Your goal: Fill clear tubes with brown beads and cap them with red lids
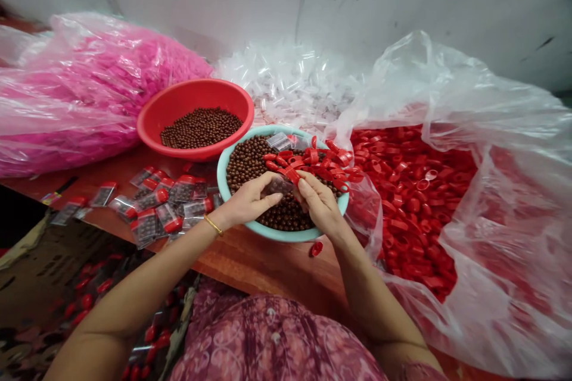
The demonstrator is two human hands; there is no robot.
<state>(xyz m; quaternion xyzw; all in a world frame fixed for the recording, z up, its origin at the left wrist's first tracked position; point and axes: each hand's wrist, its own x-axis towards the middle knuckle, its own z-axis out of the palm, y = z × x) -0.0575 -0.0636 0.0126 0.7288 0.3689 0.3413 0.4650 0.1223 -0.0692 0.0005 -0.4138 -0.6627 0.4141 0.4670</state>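
My left hand (250, 197) and my right hand (318, 202) meet over a teal bowl (286, 233) of small brown balls (250, 161). Between them they pinch a small clear packet (279, 186) with a red clip (292, 175) at its top. The fingers of both hands are closed around it. Loose red clips (328, 158) lie heaped on the balls at the bowl's far side, along with an empty clear packet (279, 141). A gold bangle sits on my left wrist.
A red bowl (192, 95) with more brown balls stands behind. Several filled, red-clipped packets (154, 205) lie left of the teal bowl on the wooden table (250, 262). A clear bag of red clips (411, 190) spreads right; pink-filled bag (80, 89) left; clear packets (290, 80) behind.
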